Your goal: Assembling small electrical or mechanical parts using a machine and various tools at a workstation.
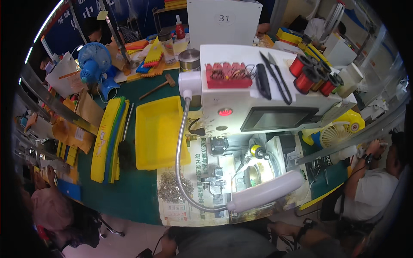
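Observation:
My left hand (168, 244) rests low at the bottom edge, below the table's front edge; its fingers cannot be made out. On the other side of my lap lies my right hand (283, 228), with a dark device on its wrist; whether it holds anything is unclear. Neither hand touches the worktop. Nearest to them is a white machine (228, 101) with a red-lit button and a dark screen (279, 118). Under its head sit a small metal clamp (215, 182) and a brightly lit round fixture (255, 174). Beside the clamp, a heap of small metal pieces (175, 188) lies on printed paper.
A white tube lamp (266, 191) on a bendy metal neck hangs across the machine's front. Left stand a yellow tray (158, 129), yellow strips (107, 139), a hammer (161, 86) and a blue fan (94, 60). Thread spools (306, 79) top the machine. Another person (372, 189) sits right.

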The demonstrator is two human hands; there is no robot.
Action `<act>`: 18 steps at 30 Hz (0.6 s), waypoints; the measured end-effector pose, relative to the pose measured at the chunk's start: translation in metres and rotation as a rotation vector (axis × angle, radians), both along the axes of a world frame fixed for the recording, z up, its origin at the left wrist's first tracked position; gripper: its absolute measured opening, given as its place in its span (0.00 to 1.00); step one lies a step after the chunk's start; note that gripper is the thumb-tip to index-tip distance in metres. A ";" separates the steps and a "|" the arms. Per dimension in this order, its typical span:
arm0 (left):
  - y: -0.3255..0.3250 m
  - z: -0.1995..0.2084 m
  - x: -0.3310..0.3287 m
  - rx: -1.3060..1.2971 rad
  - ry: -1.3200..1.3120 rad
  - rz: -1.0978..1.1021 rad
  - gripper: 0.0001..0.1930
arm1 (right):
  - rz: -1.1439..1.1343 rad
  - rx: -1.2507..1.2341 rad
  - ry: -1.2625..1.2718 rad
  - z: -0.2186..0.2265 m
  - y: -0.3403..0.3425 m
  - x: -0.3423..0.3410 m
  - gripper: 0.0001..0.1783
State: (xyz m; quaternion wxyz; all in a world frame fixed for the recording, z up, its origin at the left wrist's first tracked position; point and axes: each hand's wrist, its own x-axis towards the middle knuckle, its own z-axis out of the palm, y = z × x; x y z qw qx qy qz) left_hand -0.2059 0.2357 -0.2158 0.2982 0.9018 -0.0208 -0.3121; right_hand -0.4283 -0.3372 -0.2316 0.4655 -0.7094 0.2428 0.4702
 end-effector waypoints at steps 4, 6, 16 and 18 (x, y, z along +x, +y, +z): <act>-0.019 -0.008 0.024 -0.098 -0.199 0.104 0.26 | -0.114 -0.134 0.212 0.018 -0.001 0.038 0.41; -0.019 -0.001 0.019 -0.079 -0.065 0.167 0.26 | -0.184 -0.196 0.083 0.024 0.007 0.033 0.41; -0.021 0.022 0.027 -0.160 0.034 0.192 0.23 | -0.159 -0.310 0.029 0.024 0.009 0.028 0.41; -0.008 0.021 0.032 -0.079 0.076 0.006 0.25 | 0.099 -0.404 0.044 0.033 0.005 0.033 0.43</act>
